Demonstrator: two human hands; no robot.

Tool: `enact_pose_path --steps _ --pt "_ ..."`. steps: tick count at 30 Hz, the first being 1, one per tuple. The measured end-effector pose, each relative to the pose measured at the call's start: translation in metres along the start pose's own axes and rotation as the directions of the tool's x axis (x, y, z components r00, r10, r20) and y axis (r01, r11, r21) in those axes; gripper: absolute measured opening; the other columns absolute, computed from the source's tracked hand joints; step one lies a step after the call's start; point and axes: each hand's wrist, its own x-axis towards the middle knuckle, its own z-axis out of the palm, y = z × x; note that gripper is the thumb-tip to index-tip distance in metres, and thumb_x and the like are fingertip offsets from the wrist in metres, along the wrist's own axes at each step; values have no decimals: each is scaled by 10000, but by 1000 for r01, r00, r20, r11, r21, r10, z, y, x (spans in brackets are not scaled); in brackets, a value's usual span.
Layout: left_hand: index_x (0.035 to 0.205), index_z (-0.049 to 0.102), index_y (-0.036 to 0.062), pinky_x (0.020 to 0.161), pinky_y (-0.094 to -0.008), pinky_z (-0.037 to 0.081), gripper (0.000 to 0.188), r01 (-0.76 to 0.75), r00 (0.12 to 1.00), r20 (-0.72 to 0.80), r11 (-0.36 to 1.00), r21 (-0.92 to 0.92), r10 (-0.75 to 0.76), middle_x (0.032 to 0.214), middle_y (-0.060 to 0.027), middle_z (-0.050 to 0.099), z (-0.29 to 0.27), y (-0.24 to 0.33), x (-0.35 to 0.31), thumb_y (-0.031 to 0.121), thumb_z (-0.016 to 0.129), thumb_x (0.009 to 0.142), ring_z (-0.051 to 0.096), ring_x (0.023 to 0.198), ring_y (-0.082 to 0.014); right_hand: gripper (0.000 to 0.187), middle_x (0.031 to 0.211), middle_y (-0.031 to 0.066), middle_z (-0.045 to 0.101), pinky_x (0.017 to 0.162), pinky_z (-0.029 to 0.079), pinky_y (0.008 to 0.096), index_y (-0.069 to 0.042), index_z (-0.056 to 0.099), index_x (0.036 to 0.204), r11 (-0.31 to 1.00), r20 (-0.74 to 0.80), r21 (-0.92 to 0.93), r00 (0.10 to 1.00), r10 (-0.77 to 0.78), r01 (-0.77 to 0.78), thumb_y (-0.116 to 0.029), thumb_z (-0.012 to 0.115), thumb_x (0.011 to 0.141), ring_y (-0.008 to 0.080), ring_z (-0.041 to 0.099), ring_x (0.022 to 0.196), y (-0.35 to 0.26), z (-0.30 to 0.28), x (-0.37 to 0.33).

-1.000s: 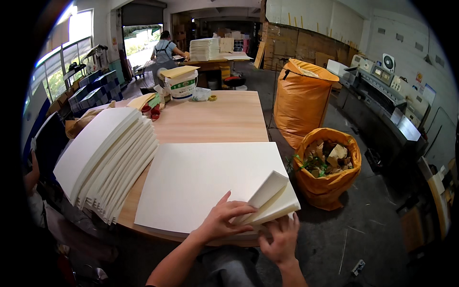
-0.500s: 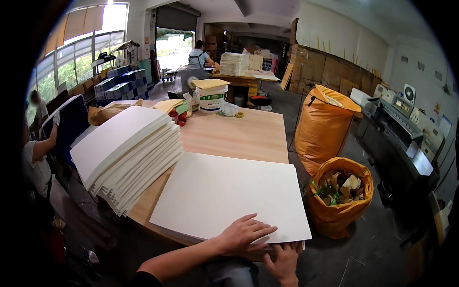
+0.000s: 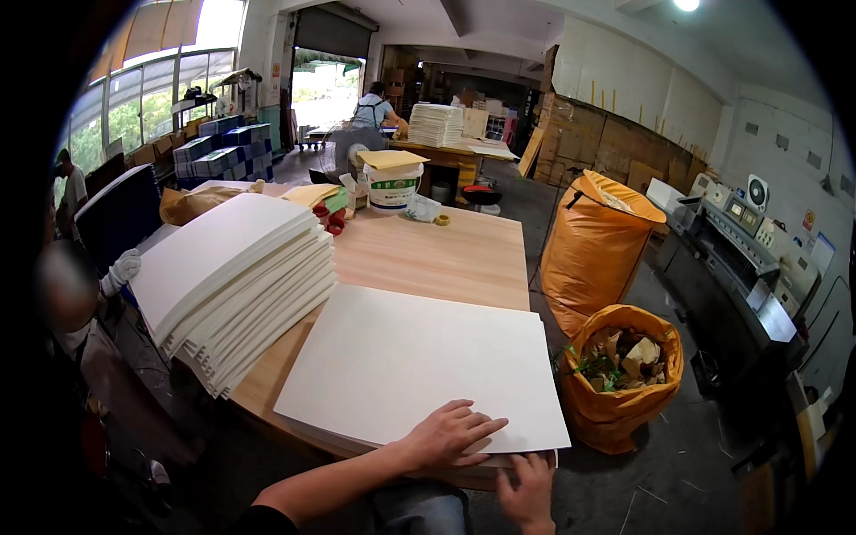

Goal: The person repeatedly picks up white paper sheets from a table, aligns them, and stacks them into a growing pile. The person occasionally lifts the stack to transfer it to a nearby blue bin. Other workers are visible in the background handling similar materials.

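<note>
A large white sheet (image 3: 419, 366) lies on top of a thin pile at the near edge of the wooden table. My left hand (image 3: 450, 434) rests on its near part, palm down with fingers stretched out. At the near right corner is my right hand (image 3: 529, 490), its thumb apart and fingertips against the pile's edge, just below the top sheet. Those fingertips are partly hidden. To the left stands a tall, leaning stack of white boards (image 3: 236, 267). A co-worker's white-gloved hand (image 3: 123, 269) is at that stack's left edge.
On the table (image 3: 428, 259) stand a white bucket (image 3: 390, 189) and a tape roll (image 3: 442, 219). Two orange sacks stand to the right, a tall one (image 3: 593, 254) and an open one (image 3: 615, 415) of scraps. A machine (image 3: 731, 259) lines the right wall. Another person (image 3: 373, 109) works far back.
The co-worker's gloved hand has moved from the dark blue panel to the white stack's left edge. My view has shifted slightly; my hands keep their places on the sheet and pile.
</note>
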Motion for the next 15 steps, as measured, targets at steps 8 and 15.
enact_pose_path --steps 8,15 --pt "1455 441 92 1099 -460 420 599 25 998 51 999 -26 -23 1038 -140 677 2 0 1 304 648 934 646 969 -326 344 814 200 656 652 484 415 12 619 811 812 18 67 814 580 -580 -310 694 903 349 638 737 46 -45 -11" --pt "1468 445 227 989 -426 510 554 22 999 -35 998 -61 -25 1360 -198 568 -14 9 5 213 618 942 653 1042 -325 392 708 195 656 608 511 412 40 603 787 792 358 36 748 559 -609 -317 677 929 310 661 626 34 -78 37"
